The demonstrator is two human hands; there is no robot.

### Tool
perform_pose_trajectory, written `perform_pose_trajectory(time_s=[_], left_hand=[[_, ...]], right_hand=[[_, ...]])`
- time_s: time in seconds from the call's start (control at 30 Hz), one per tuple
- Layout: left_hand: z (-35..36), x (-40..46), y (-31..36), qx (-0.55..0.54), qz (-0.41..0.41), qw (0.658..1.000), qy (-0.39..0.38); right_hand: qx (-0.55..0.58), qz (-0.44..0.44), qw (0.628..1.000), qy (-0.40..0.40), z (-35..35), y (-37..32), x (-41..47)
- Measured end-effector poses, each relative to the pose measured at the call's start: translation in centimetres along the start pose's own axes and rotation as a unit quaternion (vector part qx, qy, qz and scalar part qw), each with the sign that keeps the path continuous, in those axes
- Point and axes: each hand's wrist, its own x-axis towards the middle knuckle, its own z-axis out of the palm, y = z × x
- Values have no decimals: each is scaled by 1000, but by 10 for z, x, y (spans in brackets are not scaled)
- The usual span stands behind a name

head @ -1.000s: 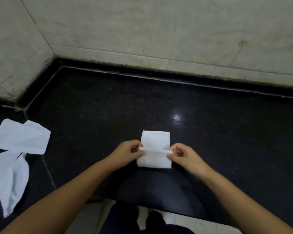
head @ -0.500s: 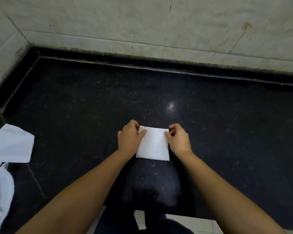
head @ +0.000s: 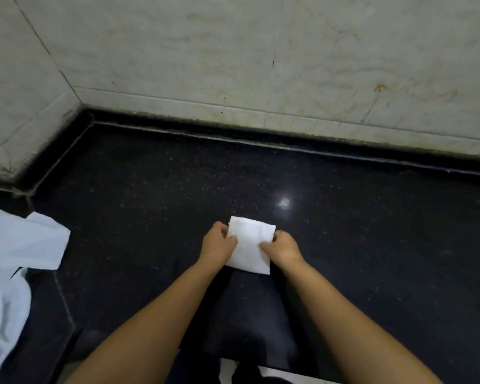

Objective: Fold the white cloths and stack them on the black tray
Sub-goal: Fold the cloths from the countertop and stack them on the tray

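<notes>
A small folded white cloth [head: 249, 245] lies on the black polished surface [head: 150, 217] near its front edge. My left hand [head: 218, 243] pinches the cloth's left side and my right hand [head: 281, 248] pinches its right side, thumbs on top. Two unfolded white cloths sit at the far left: one spread flat [head: 25, 241], one crumpled [head: 3, 314] nearer the front. I cannot pick out a separate black tray against the dark surface.
Pale marble walls [head: 233, 65] close off the back and left of the black surface, meeting in a corner at the left. A light glare spot [head: 284, 202] shines behind the cloth. My dark-clothed legs [head: 250, 314] and pale floor tiles show below.
Both hands folded the near part of the cloth away over itself, leaving a smaller rectangle, and now grip its sides. The camera view shifted, bringing the left cloths back into sight.
</notes>
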Motion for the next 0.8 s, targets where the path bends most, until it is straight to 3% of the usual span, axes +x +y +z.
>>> perform_pose_trajectory(time_s=[0.07,0.13,0.33,0.5,0.8], left_hand=[[-5,-8,9,-115,-11,993,-10],[-5,-20,19,-209,-35,977,-34],[21,-67,44,-315,-64,926,-197],[58,-111,55,-268,-90,898,-336],[172,-238,80,-146,-34,873,-463]], right_hand=[[205,35,977,-49,-18,2,-10],[349,72,929,-101,-36,6,-26],[475,32,877,-59,-76,49,-81],[557,6,829,60,-96,119,-152],[609,32,752,250,-132,259,-266]])
